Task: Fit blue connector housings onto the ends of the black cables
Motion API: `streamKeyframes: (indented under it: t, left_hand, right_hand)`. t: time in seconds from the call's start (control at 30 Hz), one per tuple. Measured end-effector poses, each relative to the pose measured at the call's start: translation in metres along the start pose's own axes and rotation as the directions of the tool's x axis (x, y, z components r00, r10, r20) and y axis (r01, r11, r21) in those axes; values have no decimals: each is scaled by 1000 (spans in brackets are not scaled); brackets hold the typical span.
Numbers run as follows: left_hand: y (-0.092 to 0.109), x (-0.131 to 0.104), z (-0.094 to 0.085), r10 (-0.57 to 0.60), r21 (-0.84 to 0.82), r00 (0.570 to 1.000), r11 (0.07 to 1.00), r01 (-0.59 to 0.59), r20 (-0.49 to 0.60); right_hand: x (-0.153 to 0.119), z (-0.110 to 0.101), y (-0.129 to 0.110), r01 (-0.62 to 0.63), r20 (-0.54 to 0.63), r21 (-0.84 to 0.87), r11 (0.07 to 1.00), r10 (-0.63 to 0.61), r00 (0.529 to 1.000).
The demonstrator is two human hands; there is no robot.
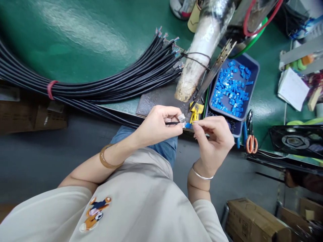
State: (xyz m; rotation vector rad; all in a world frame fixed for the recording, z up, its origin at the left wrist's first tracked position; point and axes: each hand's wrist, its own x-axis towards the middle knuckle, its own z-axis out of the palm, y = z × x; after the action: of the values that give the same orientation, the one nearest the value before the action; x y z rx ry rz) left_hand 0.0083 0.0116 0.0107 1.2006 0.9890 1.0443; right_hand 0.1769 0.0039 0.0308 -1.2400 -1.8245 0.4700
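Observation:
My left hand (164, 124) is closed around the end of a black cable (173, 123), with a small whitish tag or sleeve (181, 118) by its fingertips. Against the cable's tip sits a small blue connector (188, 125), pinched between the thumb and forefinger of my right hand (213, 134). Whether the wires are inside the connector cannot be made out. Just beyond the fingertips a yellow fixture (196, 112) stands at the bench edge. A blue-grey tray (254, 72) of loose blue connectors (230, 87) lies past my right hand.
A thick bundle of black cables (113, 85), tied with a red band (50, 89), stretches along the green bench (83, 37). Above the fixture hangs a wrapped white duct (194, 64). Orange-handled scissors (251, 144) and a black fan (295, 141) are at right. Cardboard boxes (254, 220) stand below.

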Motion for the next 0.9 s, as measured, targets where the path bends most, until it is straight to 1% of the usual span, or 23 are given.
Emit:
streamKeyframes:
  t: [0.13,0.23,0.27,0.3,0.37,0.4,0.43,0.47,0.53,0.6,0.7,0.77,0.9]
  left_hand:
    - [0,-1,0,39,41,999,998,-40,8]
    - [1,-2,0,41,73,999,996,-41,1]
    - [1,-2,0,42,76,999,996,-42,-5]
    - [1,-3,0,43,73,999,996,-42,-13]
    - [1,-3,0,42,52,999,998,-41,-33]
    - [1,-3,0,41,39,998,998,-40,-38]
    - [1,-3,1,39,28,998,999,-38,-42]
    - [1,-3,1,38,19,998,999,-37,-43]
    - [-1,-2,1,35,2,999,999,-35,-36]
    - [-2,-1,0,20,-21,999,1000,-20,-26]
    - [-3,0,-1,-7,-32,1000,999,6,-22]
    - [-3,0,-2,-13,-17,1000,1000,13,-17]
    - [-3,-1,-2,5,24,1000,1000,-5,8]
  right_hand:
    - [1,0,-1,48,172,-14,999,-45,984]
    - [-1,3,2,42,260,-61,997,-25,965]
    - [-2,4,4,30,251,-75,997,-10,968]
    - [-3,5,5,12,207,-80,997,5,978]
    - [-6,8,9,-49,50,-52,997,52,997]
    - [-7,10,10,-89,-18,-18,996,88,996]
    - [-8,11,12,-127,-45,27,992,128,991]
    - [-8,13,13,-160,-24,78,984,162,986]
    - [-8,15,13,-210,81,170,963,199,977]
    - [-8,16,14,-209,137,222,953,181,974]
    - [-8,14,15,-132,116,188,973,112,987]
    - [-8,12,16,-83,123,147,986,65,990]
    - [-8,10,18,-59,150,119,991,41,988]
